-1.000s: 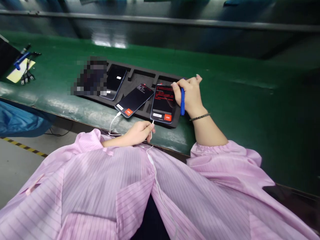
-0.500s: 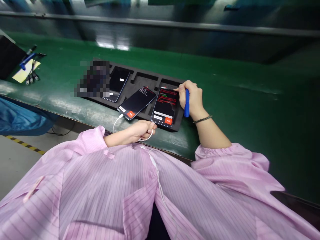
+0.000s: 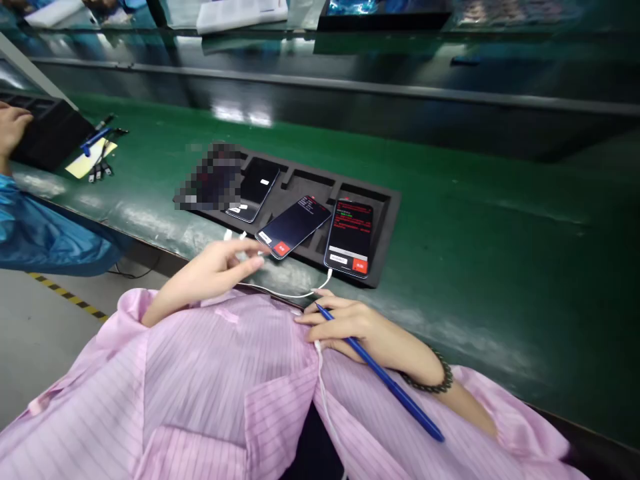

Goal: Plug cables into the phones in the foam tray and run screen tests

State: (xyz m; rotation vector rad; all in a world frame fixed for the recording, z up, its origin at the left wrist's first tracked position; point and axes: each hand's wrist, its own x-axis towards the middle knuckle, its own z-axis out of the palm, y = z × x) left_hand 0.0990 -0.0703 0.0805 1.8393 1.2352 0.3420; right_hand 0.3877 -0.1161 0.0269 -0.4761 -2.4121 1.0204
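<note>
My left hand (image 3: 215, 267) has thumb and forefinger around a small white cable plug (image 3: 261, 253) at the lower end of a slanted phone (image 3: 295, 227). My right hand (image 3: 353, 327) rests low against the pink striped smock, a blue pen (image 3: 395, 387) held between its fingers. By its fingertips hangs a white cable (image 3: 321, 373). Another white cable (image 3: 285, 295) plugs into the bottom of the right phone (image 3: 349, 233), whose screen shows red and green text. Both phones lie on a black foam tray (image 3: 387, 233).
A dark phone (image 3: 257, 190) lies further left in the tray, beside a pixelated area. On the green bench (image 3: 475, 233) at left are a yellow paper (image 3: 80, 167), another blue pen (image 3: 95, 141) and short black cables (image 3: 103, 167). A co-worker's blue sleeve (image 3: 50, 227) and hand show at far left.
My right hand has drawn back from the right phone's screen to the smock. The left hand has moved left to the slanted phone. A cable now shows in the right phone. The view has shifted.
</note>
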